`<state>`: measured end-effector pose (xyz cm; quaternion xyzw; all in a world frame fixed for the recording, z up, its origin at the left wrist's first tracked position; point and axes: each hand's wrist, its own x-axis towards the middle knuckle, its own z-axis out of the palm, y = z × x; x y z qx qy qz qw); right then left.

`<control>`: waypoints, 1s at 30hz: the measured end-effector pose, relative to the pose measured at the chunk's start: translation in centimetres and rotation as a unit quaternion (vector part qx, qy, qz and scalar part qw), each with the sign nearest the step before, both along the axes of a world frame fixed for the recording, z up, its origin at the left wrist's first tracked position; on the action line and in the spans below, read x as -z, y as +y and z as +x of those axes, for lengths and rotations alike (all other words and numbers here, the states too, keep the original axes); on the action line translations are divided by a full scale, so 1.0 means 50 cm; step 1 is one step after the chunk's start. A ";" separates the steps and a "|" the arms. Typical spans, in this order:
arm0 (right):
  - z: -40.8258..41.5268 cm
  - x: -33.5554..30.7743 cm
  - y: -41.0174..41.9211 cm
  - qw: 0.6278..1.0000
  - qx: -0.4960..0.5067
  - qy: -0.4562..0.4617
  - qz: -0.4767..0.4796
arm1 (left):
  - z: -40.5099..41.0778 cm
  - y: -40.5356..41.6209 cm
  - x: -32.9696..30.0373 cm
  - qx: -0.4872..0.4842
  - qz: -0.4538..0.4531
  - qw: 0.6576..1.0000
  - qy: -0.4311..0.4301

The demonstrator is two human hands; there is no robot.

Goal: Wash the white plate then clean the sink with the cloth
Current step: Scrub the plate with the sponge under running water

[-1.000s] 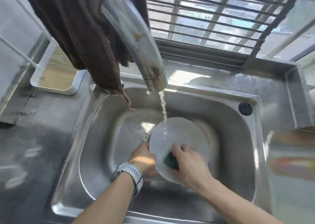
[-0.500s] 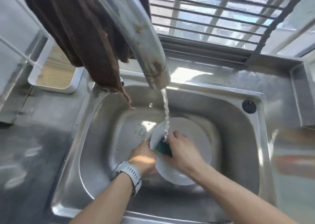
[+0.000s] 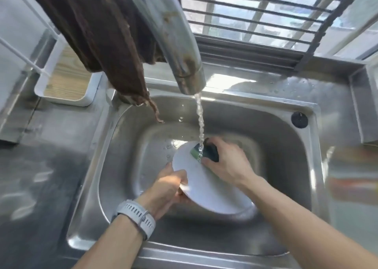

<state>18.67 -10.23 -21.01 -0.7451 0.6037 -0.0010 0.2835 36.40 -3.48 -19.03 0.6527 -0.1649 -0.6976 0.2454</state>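
The round white plate (image 3: 206, 189) was held tilted inside the stainless steel sink (image 3: 286, 166), its upper edge under the stream of water (image 3: 200, 125) falling from the curved metal tap (image 3: 173, 43). That slant probably let the water run down the face and off into the basin rather than pool. The left hand (image 3: 169, 189), a pale grey watch (image 3: 136, 215) on its wrist, gripped the plate's near left rim, fingers curled round the edge to steady it. The right hand (image 3: 229, 162) had its fingers closed round a dark green scouring sponge (image 3: 205, 151), pressing it on the plate's far edge just where the water landed, so scrubbing and rinsing seemingly happened together. By my judgement the washing was in hand and the sink cleaning not yet begun.

A brown cloth (image 3: 98, 39) hung draped over the tap, its frayed tip dangling above the sink's back left corner, apart from both hands. It was likely the cloth meant for the sink; reaching it would need a free hand. A white tray with a wood-grain base (image 3: 67, 84) sat on the steel table (image 3: 41, 166) left of the sink, and a black round plug (image 3: 299, 119) marked the sink's right back rim. A barred window (image 3: 255, 12) lay behind. Objects at far right were too blurred to name.
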 end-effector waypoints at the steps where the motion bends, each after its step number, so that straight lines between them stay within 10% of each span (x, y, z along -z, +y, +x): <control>1: -0.025 -0.004 -0.002 0.999 0.023 0.022 -0.009 | 0.009 0.001 -0.001 -0.030 -0.008 1.000 0.002; 9: 0.059 -0.095 0.084 0.993 -0.078 -0.085 -0.038 | -0.002 0.028 -0.005 -0.039 -0.098 0.981 -0.165; 26: -0.023 -0.104 0.040 0.995 0.032 0.039 -0.086 | 0.010 0.012 -0.043 -0.115 -0.127 0.975 -0.143; 30: 0.019 -0.145 0.148 0.996 -0.009 -0.075 -0.037 | -0.016 0.018 -0.035 -0.090 -0.118 0.977 -0.156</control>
